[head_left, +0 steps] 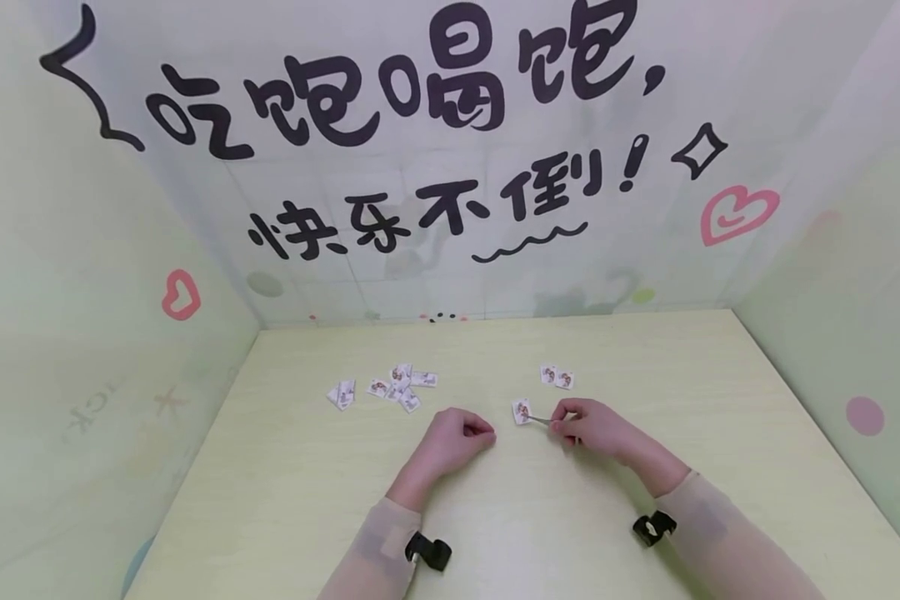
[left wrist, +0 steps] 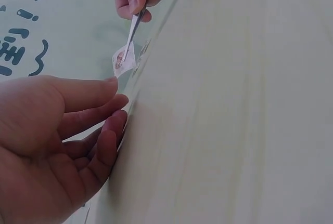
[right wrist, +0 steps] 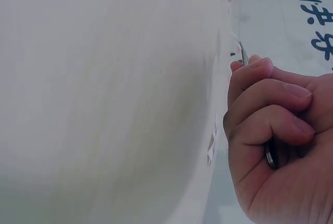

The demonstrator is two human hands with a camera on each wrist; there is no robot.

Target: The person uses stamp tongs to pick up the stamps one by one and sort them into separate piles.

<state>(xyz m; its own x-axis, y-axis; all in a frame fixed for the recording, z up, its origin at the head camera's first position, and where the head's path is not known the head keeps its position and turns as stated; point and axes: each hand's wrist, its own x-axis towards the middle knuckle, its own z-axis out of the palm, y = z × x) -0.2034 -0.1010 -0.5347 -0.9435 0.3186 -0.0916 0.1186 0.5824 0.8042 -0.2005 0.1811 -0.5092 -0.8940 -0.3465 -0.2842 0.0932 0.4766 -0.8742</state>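
Dangling tweezer-held printed sticker (head_left: 521,411)

Both forearms reach forward from the near edge; the left hand (head_left: 457,437) rests loosely curled (holding nothing), while the right hand (head_left: 588,427) has its fingers curled in a pinching grip.

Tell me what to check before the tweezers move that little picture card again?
1. Tweezers gripped firmly in the right hand: ok.
2. Tweezer tips clamped on the little card: ok in the left wrist view.
3. Card lifted off the table: cannot tell.
4. Left hand out of the card's way: ok, it rests beside it with loosely curled fingers, holding nothing.
5. Pair of cards beyond the right hand lying apart from the held card: ok.
6. Pile of cards on the left away from both hands: ok.
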